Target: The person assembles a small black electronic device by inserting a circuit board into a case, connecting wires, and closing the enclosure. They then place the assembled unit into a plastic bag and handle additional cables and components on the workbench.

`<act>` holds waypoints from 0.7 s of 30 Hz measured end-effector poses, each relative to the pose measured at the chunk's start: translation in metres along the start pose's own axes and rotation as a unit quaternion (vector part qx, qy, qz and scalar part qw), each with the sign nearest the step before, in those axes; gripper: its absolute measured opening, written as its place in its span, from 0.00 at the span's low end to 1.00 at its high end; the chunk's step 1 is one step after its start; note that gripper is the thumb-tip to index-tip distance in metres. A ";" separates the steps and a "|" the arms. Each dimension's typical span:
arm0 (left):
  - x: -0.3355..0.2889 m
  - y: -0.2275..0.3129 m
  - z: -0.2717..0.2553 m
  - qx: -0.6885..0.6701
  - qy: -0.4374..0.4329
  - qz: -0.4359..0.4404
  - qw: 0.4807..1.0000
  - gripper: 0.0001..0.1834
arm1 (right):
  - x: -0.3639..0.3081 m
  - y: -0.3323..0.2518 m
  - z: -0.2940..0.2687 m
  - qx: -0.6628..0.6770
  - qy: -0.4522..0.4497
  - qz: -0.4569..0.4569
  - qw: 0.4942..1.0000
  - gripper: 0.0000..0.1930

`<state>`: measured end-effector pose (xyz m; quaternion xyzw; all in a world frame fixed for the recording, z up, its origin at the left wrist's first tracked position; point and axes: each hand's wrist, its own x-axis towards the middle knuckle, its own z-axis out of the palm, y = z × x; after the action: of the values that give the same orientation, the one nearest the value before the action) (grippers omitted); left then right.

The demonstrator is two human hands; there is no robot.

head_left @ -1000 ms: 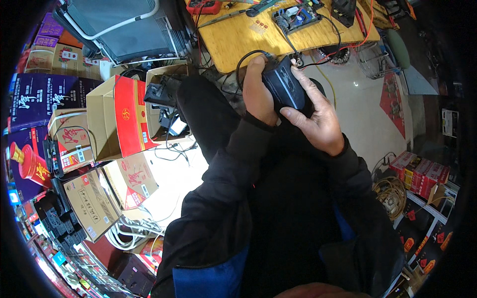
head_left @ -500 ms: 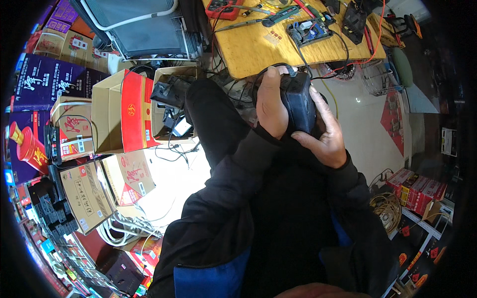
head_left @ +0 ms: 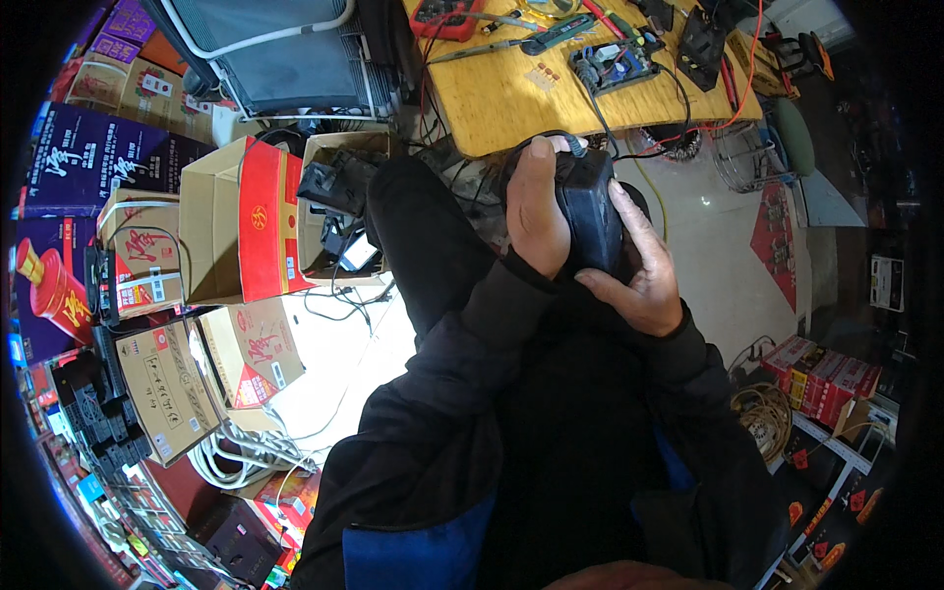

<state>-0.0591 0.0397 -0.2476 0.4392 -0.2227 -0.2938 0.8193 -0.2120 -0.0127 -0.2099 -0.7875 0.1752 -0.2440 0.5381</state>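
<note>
My left hand [head_left: 539,216] at nine o'clock and part-curled right hand [head_left: 649,290] at four hold the black case [head_left: 593,211] between them, long axis roughly twelve-to-six; most left fingers are hidden.

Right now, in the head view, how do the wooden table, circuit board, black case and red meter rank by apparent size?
Largest to smallest:
1. Wooden table
2. Black case
3. Circuit board
4. Red meter, judged by its visible part
</note>
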 end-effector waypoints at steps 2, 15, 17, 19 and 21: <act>0.002 -0.002 -0.001 0.033 0.010 0.009 0.999 0.27 | 0.003 -0.001 0.001 -0.036 0.001 -0.021 0.999 0.48; 0.010 -0.017 -0.004 -0.106 0.083 -0.147 0.980 0.26 | 0.008 0.004 0.012 -0.079 -0.002 -0.029 0.996 0.46; 0.011 -0.017 -0.002 -0.067 0.090 -0.118 0.987 0.27 | 0.008 0.004 0.011 -0.099 0.001 -0.041 0.994 0.46; 0.011 -0.013 0.000 -0.082 0.109 -0.158 0.978 0.24 | 0.010 0.003 0.012 -0.133 0.010 -0.057 0.989 0.45; 0.009 -0.007 0.001 -0.124 0.109 -0.215 0.963 0.23 | 0.012 0.003 0.014 -0.139 0.021 -0.052 0.989 0.45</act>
<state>-0.0554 0.0292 -0.2521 0.4012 0.0057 -0.4386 0.8042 -0.1941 -0.0096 -0.2142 -0.8575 0.1777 -0.2613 0.4060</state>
